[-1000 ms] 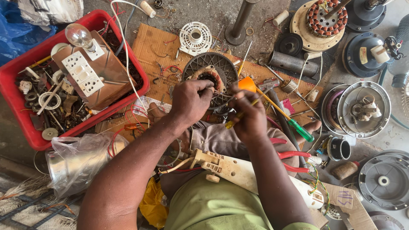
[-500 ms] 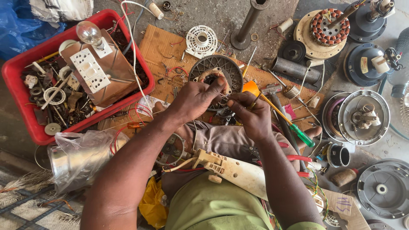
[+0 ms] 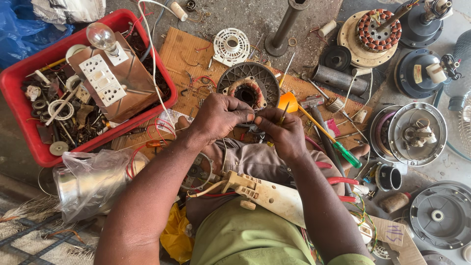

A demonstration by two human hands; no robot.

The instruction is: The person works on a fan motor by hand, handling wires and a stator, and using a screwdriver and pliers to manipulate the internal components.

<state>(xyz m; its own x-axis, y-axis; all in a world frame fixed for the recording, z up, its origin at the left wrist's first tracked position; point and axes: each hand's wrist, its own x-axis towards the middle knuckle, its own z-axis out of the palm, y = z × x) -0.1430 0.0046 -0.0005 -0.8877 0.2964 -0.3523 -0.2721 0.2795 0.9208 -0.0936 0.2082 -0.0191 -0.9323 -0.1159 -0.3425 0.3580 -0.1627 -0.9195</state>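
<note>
The left hand [image 3: 218, 115] and the right hand [image 3: 282, 132] meet fingertip to fingertip just below the dark round motor stator [image 3: 250, 87]. The left hand's fingers are pinched together on something thin between the two hands — too small to tell what. The right hand is curled around a slim tool [image 3: 283, 114], whose narrow shaft sticks up between its fingers. Both hands hover above the person's bent knee, and a cream plastic housing [image 3: 267, 194] lies across the lap below the forearms.

The stator sits on a brown board [image 3: 184, 51], its copper winding showing in the middle, touching nothing but the board and the loose wires around it. Just right of the hands lie an orange cap [image 3: 289, 100] and a screwdriver with a yellow shaft and green handle [image 3: 338, 145]. A white ribbed disc [image 3: 231, 45] rests on the board above the stator.

To the left stands a red crate [image 3: 29, 142] filled with washers, small parts, a socket plate and a light bulb [image 3: 100, 35]. Near the left elbow lies a metal can in a clear bag [image 3: 91, 179]. Farther right — well apart from the hands — are a wound rotor [image 3: 378, 30] and an open round motor casing [image 3: 417, 133].
</note>
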